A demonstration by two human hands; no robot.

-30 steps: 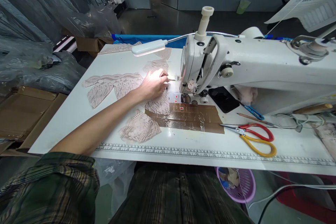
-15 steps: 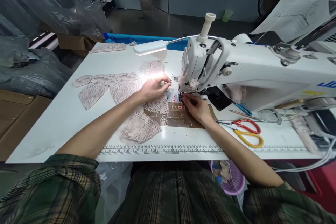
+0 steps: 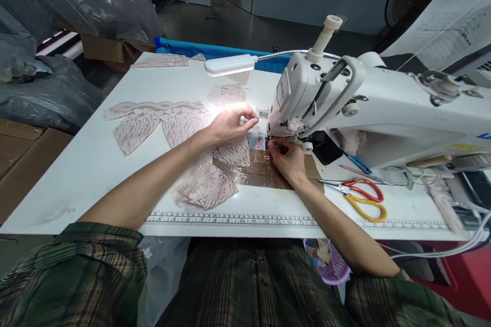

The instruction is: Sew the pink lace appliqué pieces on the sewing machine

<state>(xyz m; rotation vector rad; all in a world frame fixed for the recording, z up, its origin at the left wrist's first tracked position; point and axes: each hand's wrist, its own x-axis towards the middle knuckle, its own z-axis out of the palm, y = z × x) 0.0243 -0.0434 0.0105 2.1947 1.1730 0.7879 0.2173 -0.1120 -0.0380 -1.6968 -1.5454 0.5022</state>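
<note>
A white sewing machine (image 3: 318,97) stands to the right, its needle area low at its left end. My right hand (image 3: 289,161) is at the presser foot, thumb and forefinger pinched; whatever they grip is too small to make out. Just left of the machine head, my left hand (image 3: 232,123) hovers over the lit bed with its fingertips together, and I cannot see what is between them. Beneath its wrist lies pale pink lace (image 3: 230,153). More lace (image 3: 184,125) spreads to the left, and a bunched lace piece (image 3: 209,186) lies nearer me.
Red-and-yellow-handled scissors (image 3: 364,199) lie right of my right wrist. Brown tape (image 3: 253,176) covers the table in front of the needle. A printed ruler (image 3: 230,220) runs along the front edge. A lamp (image 3: 230,65) hangs above; a black phone-like object (image 3: 326,148) sits under the machine arm.
The view has shifted slightly, so the machine appears farther right. Both hands keep nearly the same pinched poses by the needle; the lace lies as before.
</note>
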